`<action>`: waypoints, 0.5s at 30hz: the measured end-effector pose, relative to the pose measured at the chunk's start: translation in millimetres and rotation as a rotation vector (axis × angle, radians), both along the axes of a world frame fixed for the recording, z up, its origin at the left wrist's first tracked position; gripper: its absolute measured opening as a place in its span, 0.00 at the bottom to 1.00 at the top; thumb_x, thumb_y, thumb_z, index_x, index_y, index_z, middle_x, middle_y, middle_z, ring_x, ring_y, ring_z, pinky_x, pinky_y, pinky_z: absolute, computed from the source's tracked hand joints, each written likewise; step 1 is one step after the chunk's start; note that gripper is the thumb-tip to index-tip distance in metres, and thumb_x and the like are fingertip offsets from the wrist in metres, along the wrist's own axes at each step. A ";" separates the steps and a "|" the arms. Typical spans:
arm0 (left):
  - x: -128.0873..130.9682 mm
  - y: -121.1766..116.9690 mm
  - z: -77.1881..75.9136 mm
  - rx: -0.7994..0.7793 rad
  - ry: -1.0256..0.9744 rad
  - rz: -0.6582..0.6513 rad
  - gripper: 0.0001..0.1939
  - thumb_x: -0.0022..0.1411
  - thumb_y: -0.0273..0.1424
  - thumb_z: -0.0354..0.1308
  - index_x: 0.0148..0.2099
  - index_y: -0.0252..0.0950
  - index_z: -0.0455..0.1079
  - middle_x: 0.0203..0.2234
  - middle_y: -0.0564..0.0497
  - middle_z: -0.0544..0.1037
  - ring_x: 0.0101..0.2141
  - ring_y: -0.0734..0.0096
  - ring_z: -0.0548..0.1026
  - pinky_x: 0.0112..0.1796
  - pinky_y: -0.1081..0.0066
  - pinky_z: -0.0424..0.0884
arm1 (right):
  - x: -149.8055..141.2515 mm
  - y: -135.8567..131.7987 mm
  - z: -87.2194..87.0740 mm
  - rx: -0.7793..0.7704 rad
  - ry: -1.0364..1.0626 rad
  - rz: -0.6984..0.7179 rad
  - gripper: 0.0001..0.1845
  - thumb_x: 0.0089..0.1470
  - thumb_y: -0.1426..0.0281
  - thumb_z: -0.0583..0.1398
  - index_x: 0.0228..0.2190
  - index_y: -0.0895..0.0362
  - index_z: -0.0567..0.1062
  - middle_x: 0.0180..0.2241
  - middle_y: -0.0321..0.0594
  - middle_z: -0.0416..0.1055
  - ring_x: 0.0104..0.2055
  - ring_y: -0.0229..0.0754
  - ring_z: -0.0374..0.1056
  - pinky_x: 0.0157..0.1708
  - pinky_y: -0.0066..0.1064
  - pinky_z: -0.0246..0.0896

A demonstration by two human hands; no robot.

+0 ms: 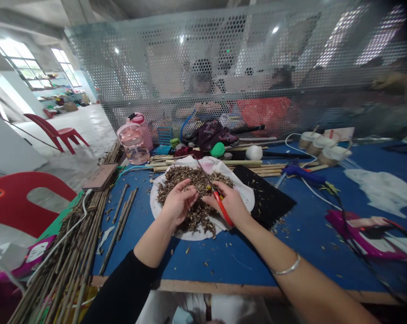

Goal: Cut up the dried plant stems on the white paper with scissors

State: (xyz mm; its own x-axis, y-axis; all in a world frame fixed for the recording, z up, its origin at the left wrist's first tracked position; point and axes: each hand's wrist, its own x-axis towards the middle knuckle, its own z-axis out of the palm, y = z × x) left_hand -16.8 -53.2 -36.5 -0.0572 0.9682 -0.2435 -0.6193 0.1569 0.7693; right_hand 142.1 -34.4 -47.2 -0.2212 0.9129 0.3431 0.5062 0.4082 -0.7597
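Observation:
My right hand (233, 204) is wrapped round a pair of red-handled scissors (219, 200), whose dark blades point up and to the left. My left hand (179, 202) is curled, with thumb and fingertips drawn together; whatever they pinch is too small to make out. Both hands are over a heap of dry brown plant bits (176, 177), which look like husks or small curled leaves. Under the heap lies a round white cloth (156, 204), and a black sheet (274, 195) extends from beneath its right side.
Bundled thin sticks (78, 238) and a phone (100, 176) line the left edge. Behind the cloth are a clear jug (133, 146), a green ball (217, 149) and a white ball (253, 153). At right lies a blue glue gun (302, 174). People sit beyond a perforated metal screen (163, 58).

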 end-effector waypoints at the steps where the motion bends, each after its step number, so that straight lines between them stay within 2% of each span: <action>1: 0.8 -0.4 -1.4 0.009 0.053 -0.014 0.22 0.47 0.17 0.59 0.46 0.32 0.63 0.27 0.54 0.72 0.25 0.82 0.72 0.34 0.76 0.71 | -2.4 0.0 -1.6 -0.008 0.064 0.003 0.27 0.43 0.58 0.63 0.43 0.59 0.69 0.28 0.40 0.75 0.29 0.42 0.70 0.33 0.31 0.64; 3: 0.9 -0.8 -4.9 0.048 0.239 -0.032 0.23 0.46 0.18 0.59 0.47 0.33 0.64 0.32 0.51 0.73 0.26 0.81 0.72 0.35 0.74 0.71 | -4.9 0.0 -3.8 -0.018 0.138 0.012 0.27 0.43 0.59 0.63 0.44 0.58 0.68 0.29 0.40 0.75 0.29 0.41 0.70 0.33 0.31 0.65; 5: -1.4 -0.9 -7.7 0.122 0.506 -0.047 0.23 0.47 0.20 0.59 0.47 0.34 0.66 0.39 0.48 0.74 0.32 0.77 0.73 0.38 0.72 0.70 | -3.2 0.7 -4.5 -0.005 0.145 0.002 0.26 0.43 0.60 0.63 0.43 0.58 0.69 0.29 0.41 0.75 0.29 0.41 0.70 0.34 0.32 0.65; 7: -5.1 -0.6 -7.8 0.179 0.751 -0.080 0.22 0.50 0.22 0.57 0.50 0.36 0.67 0.47 0.45 0.72 0.38 0.72 0.73 0.40 0.71 0.70 | 2.0 2.6 -4.1 0.017 0.128 -0.038 0.24 0.43 0.61 0.63 0.42 0.59 0.70 0.29 0.42 0.75 0.29 0.42 0.70 0.34 0.32 0.65; 9: -8.6 0.6 -4.0 0.181 0.933 -0.129 0.22 0.55 0.24 0.52 0.54 0.37 0.65 0.51 0.45 0.70 0.39 0.70 0.74 0.37 0.70 0.72 | 8.8 5.6 -3.0 0.030 0.121 -0.080 0.24 0.44 0.60 0.62 0.42 0.60 0.70 0.29 0.42 0.74 0.29 0.43 0.70 0.33 0.33 0.65; 12: -12.1 7.2 7.5 0.218 1.261 -0.154 0.25 0.56 0.22 0.48 0.57 0.36 0.61 0.48 0.44 0.72 0.39 0.69 0.74 0.38 0.70 0.71 | 17.5 9.8 -0.3 0.059 0.135 -0.126 0.25 0.45 0.60 0.61 0.42 0.61 0.70 0.31 0.44 0.74 0.30 0.43 0.69 0.34 0.33 0.65; 15: -14.0 21.9 18.5 0.268 1.657 -0.155 0.25 0.53 0.20 0.51 0.55 0.33 0.64 0.41 0.43 0.76 0.41 0.66 0.73 0.44 0.69 0.67 | 21.6 11.0 2.8 0.086 0.161 -0.145 0.24 0.45 0.60 0.61 0.42 0.61 0.70 0.33 0.45 0.74 0.31 0.43 0.70 0.35 0.32 0.65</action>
State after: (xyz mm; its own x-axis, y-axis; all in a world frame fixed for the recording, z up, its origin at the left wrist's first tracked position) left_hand -30.9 -31.3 -17.9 0.0287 0.9901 0.1376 0.8339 -0.0996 0.5429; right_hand 163.7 -23.4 -44.4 -0.0257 0.8969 0.4414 0.4391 0.4068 -0.8011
